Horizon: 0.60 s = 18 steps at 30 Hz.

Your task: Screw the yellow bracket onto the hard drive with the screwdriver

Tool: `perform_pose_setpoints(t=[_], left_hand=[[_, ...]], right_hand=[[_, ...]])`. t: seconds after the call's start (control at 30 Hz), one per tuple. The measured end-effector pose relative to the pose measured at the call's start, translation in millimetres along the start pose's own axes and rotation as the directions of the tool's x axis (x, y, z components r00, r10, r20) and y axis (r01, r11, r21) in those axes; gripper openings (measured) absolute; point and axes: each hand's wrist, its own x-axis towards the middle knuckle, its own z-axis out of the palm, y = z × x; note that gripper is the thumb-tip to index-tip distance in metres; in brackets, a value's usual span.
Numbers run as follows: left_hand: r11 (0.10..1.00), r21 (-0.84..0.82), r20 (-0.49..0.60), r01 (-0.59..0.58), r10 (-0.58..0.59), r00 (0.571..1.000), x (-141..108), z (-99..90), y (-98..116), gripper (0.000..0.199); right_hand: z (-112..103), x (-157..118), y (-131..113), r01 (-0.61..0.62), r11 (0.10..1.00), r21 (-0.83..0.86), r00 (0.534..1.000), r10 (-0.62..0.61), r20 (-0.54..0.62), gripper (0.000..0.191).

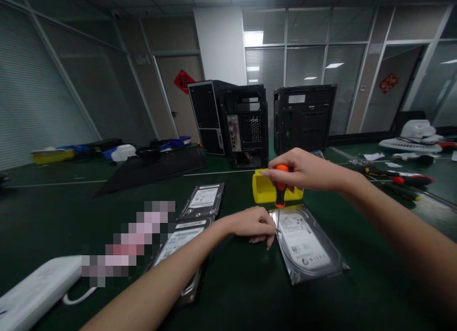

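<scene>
A screwdriver [281, 195] with an orange and black handle stands nearly upright in my right hand [298, 169], which is closed around the top of the handle. Its thin shaft points down at the left edge of a hard drive [321, 226], lying flat with its white label up. Beside the shaft's tip is my left hand [252, 224], fingers curled and pinched close to the drive's edge. What lies between those fingertips, if anything, is too small to tell. Just behind the drive sits a yellow plastic holder [260, 190], partly hidden by my right hand.
Two more hard drives, a far one [205, 200] and a near one [189, 293], lie left of my hands. Computer cases [246, 126] stand at the back. A white box-like object [39, 283] is front left; pliers [414, 179] and tools lie right.
</scene>
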Motion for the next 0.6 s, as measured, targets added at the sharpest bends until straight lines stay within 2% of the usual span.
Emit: perform_pose_setpoints(t=[0.1, 0.27, 0.47, 0.6], left_hand=[[1.000, -0.011, -0.003, 0.015, -0.015, 1.000, -0.2, 0.3, 1.1, 0.028], [1.000, -0.022, -0.006, 0.017, -0.017, 1.000, 0.4, 0.7, 0.7, 0.028], [1.000, -0.021, -0.017, 0.003, -0.004, 1.000, 0.5, 1.0, -0.6, 0.028], [1.000, -0.015, -0.003, -0.010, 0.010, 1.000, 0.2, 0.4, -0.4, 0.028]], right_hand=[[0.2, -0.1, -1.2, -0.009, 1.000, 0.009, 1.000, 0.009, 0.006, 0.031], [-0.4, -0.1, 0.2, 0.012, 0.998, -0.064, 0.999, -0.015, -0.050, 0.025], [-0.4, 0.6, 1.0, 0.009, 1.000, -0.010, 1.000, -0.009, -0.005, 0.021], [-1.0, -0.3, 0.4, 0.042, 0.998, -0.055, 0.999, -0.043, -0.017, 0.022]])
